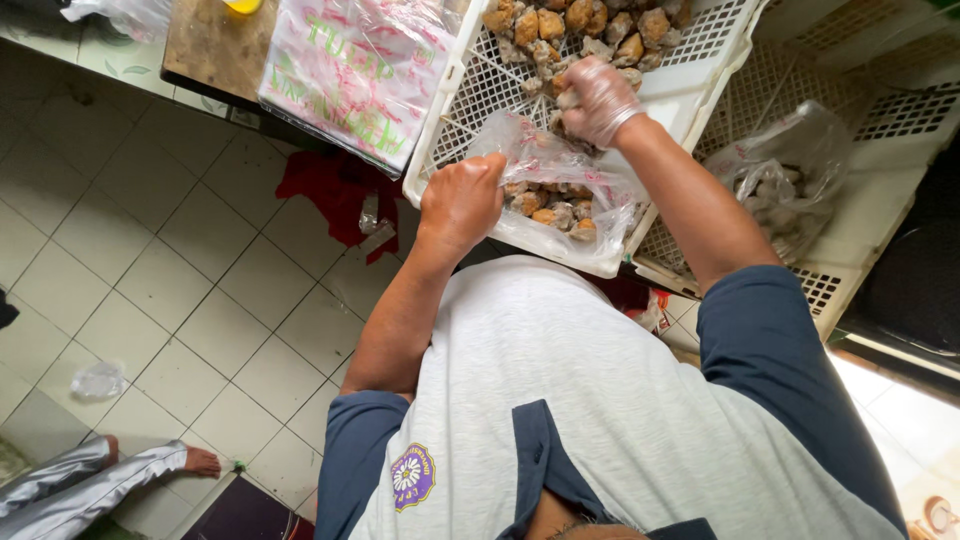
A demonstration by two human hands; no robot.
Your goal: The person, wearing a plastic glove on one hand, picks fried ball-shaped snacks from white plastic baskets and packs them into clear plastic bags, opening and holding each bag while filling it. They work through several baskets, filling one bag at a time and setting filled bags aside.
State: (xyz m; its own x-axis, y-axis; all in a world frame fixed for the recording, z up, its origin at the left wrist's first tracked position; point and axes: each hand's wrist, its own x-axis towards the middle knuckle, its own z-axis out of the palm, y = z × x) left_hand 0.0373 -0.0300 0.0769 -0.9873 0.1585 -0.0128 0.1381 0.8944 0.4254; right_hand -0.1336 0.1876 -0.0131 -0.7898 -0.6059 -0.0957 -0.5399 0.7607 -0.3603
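left hand (pixel 462 200): I see it pinching the clear bag (pixel 560 185) open
right hand (pixel 597 98): gloved, closed on brown chunks (pixel 575 25); bag mouth just below it

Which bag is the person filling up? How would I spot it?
Find the white slotted plastic crate with brown lumps heaped at its far end. At its near edge, the left hand holds open a clear plastic bag partly filled with lumps. The other clear bag lies untouched in the neighbouring crate.

My right hand (pixel 598 98) under a clear glove, fingertips buried among brown lumps (pixel 575 25) I cannot identify, white crate (pixel 690 90) cut by the top edge, bag (pixel 570 185) contents blurred by plastic.
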